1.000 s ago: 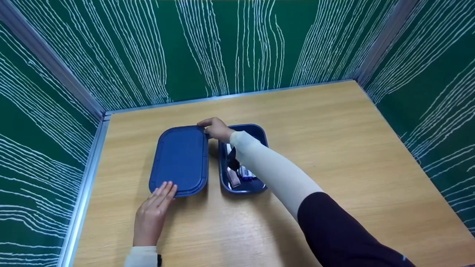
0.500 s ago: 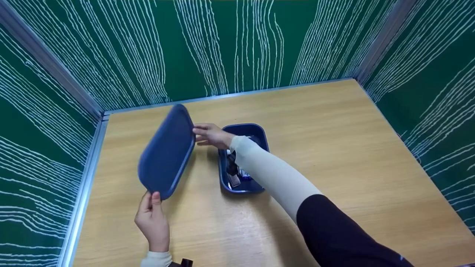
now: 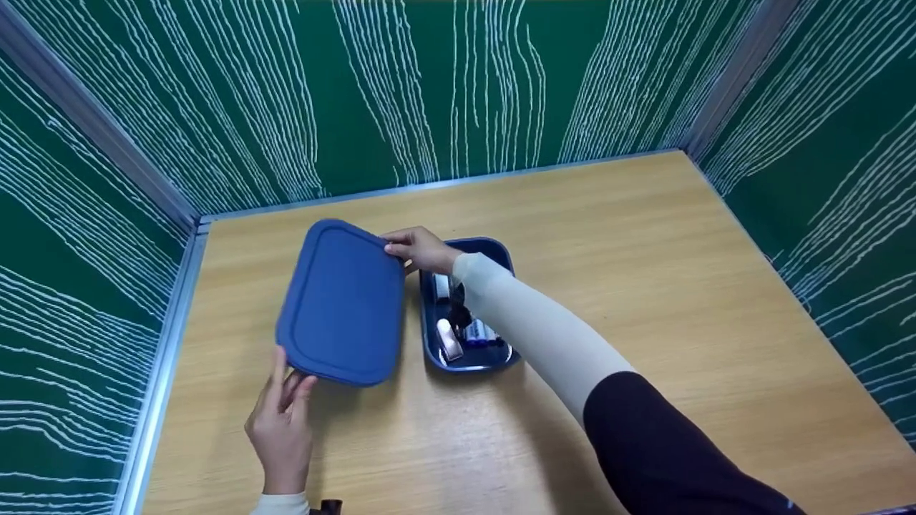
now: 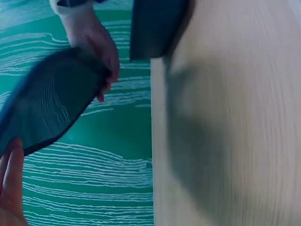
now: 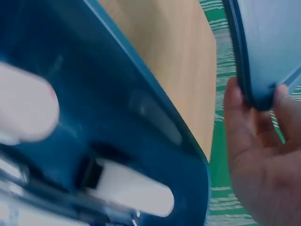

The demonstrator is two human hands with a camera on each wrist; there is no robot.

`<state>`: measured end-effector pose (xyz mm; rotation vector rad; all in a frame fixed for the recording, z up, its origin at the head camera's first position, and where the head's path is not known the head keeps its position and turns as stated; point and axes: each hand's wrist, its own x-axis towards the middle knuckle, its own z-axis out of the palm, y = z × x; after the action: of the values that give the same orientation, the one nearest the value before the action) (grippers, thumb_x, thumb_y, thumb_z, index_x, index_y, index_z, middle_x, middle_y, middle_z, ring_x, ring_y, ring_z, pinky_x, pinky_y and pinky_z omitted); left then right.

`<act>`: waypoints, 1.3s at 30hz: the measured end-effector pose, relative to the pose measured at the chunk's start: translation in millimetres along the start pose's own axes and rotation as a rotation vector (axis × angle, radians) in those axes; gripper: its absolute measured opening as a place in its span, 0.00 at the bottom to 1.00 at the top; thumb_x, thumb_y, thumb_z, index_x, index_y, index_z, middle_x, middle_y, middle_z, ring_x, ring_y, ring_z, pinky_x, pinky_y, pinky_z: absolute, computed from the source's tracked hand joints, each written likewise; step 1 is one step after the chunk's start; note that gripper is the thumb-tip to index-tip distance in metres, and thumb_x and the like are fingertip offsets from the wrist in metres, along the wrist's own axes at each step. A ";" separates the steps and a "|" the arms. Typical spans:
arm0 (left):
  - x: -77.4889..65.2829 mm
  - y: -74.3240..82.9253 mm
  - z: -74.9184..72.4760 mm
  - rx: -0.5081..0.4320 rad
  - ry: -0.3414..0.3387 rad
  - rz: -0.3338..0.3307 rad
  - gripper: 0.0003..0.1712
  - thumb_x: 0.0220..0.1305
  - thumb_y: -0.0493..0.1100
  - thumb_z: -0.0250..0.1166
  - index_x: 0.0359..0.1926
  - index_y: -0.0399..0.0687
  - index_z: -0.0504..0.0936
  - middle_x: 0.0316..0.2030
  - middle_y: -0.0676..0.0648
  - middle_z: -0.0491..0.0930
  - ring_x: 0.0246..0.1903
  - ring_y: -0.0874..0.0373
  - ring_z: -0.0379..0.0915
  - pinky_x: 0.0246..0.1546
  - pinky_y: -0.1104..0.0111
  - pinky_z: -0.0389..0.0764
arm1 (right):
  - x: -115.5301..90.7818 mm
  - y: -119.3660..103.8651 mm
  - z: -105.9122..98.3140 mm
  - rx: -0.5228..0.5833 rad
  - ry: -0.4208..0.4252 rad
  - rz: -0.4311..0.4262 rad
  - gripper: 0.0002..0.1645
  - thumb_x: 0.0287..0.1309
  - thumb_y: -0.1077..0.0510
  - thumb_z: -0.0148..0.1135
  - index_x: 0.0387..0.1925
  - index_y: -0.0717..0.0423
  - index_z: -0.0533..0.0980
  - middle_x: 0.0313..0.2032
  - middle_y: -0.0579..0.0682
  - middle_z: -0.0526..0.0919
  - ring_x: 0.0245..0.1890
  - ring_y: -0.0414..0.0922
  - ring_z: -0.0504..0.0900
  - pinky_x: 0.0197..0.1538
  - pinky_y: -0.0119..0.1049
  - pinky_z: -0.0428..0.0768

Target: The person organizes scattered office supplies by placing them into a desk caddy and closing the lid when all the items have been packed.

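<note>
A blue rectangular lid (image 3: 343, 307) is held tilted above the table, left of a dark blue box (image 3: 438, 363). My left hand (image 3: 280, 433) pinches the lid's near left corner, thumb and fingers on either side of the edge. At the far right corner my right hand (image 3: 424, 250) grips the rim, and its sleeve crosses over the box. In the right wrist view, thumb and fingers close round the lid's corner. Inside the box lie a pale metallic piece (image 3: 449, 340), a white block (image 3: 441, 287), a black item (image 3: 459, 315) and blue-and-white cylinders (image 3: 478, 332). The forearm hides the box's right part.
The wooden table (image 3: 644, 286) stretches out right of the box. Green walls (image 3: 501, 86) with white wavy lines enclose it at the back and both sides. A metal rail (image 3: 161, 365) runs along the left edge.
Both hands have turned the lid: it rose steeply on edge, then came back flatter, showing a smoother face. The left hand has gone from flat fingers on it to pinching its corner. The box stayed put.
</note>
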<state>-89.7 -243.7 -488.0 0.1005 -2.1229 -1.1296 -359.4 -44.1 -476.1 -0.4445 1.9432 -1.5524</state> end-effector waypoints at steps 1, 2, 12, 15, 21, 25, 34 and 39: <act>-0.3 -1.3 1.8 0.008 0.011 0.032 0.39 0.50 0.25 0.71 0.65 0.37 0.73 0.45 0.32 0.84 0.43 0.83 0.75 0.41 0.84 0.79 | -1.8 -1.2 -2.6 -0.036 0.016 -0.006 0.21 0.74 0.54 0.50 0.63 0.47 0.76 0.54 0.50 0.83 0.48 0.46 0.82 0.49 0.42 0.84; -0.7 -2.0 3.6 0.007 0.016 0.045 0.39 0.47 0.25 0.73 0.64 0.38 0.74 0.48 0.32 0.83 0.44 0.80 0.77 0.42 0.82 0.79 | -3.8 -2.5 -5.2 -0.078 0.034 -0.013 0.20 0.74 0.54 0.50 0.63 0.47 0.76 0.53 0.50 0.83 0.47 0.45 0.82 0.48 0.41 0.84; -2.0 -2.5 26.1 0.239 0.070 0.205 0.40 0.41 0.41 0.78 0.61 0.43 0.79 0.61 0.40 0.75 0.54 0.41 0.78 0.55 0.83 0.70 | -9.4 -7.0 -31.1 -0.294 0.111 -0.057 0.20 0.73 0.54 0.52 0.61 0.51 0.78 0.56 0.50 0.82 0.49 0.41 0.82 0.54 0.34 0.80; -2.9 -0.6 34.8 0.206 0.093 0.245 0.40 0.38 0.42 0.79 0.58 0.42 0.81 0.61 0.40 0.76 0.53 0.41 0.79 0.45 0.85 0.76 | -12.7 -8.9 -39.2 -0.301 0.120 -0.036 0.20 0.73 0.54 0.52 0.61 0.52 0.78 0.58 0.50 0.81 0.54 0.44 0.81 0.58 0.36 0.79; -8.3 2.8 58.6 0.171 0.079 0.329 0.38 0.37 0.45 0.81 0.55 0.41 0.83 0.57 0.42 0.79 0.52 0.45 0.81 0.55 0.78 0.73 | -20.7 -5.3 -59.2 -0.411 0.188 -0.008 0.19 0.73 0.55 0.52 0.59 0.53 0.79 0.58 0.51 0.79 0.58 0.47 0.77 0.61 0.39 0.76; -17.6 6.9 78.3 0.164 0.061 0.327 0.36 0.37 0.46 0.81 0.52 0.40 0.85 0.55 0.41 0.80 0.50 0.46 0.82 0.54 0.76 0.74 | -25.6 3.7 -72.9 -0.478 0.222 0.012 0.19 0.73 0.57 0.52 0.59 0.54 0.79 0.56 0.53 0.78 0.56 0.48 0.74 0.61 0.42 0.74; -40.1 21.6 112.9 0.110 -0.122 0.137 0.32 0.43 0.50 0.79 0.51 0.44 0.85 0.58 0.40 0.79 0.52 0.47 0.81 0.37 0.71 0.83 | -38.9 17.3 -95.2 -0.503 0.277 0.064 0.18 0.73 0.58 0.51 0.58 0.54 0.80 0.56 0.54 0.78 0.59 0.49 0.75 0.64 0.44 0.72; -43.9 25.2 123.1 0.118 -0.160 0.135 0.31 0.45 0.53 0.77 0.51 0.43 0.86 0.57 0.39 0.79 0.52 0.47 0.81 0.44 0.67 0.82 | -43.0 28.5 -105.3 -0.523 0.283 0.054 0.18 0.74 0.58 0.51 0.58 0.55 0.80 0.58 0.55 0.78 0.60 0.51 0.74 0.65 0.45 0.72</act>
<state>-128.0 -126.3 -537.6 -0.0803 -2.3003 -0.9614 -391.0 68.8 -479.0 -0.3914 2.5665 -1.1038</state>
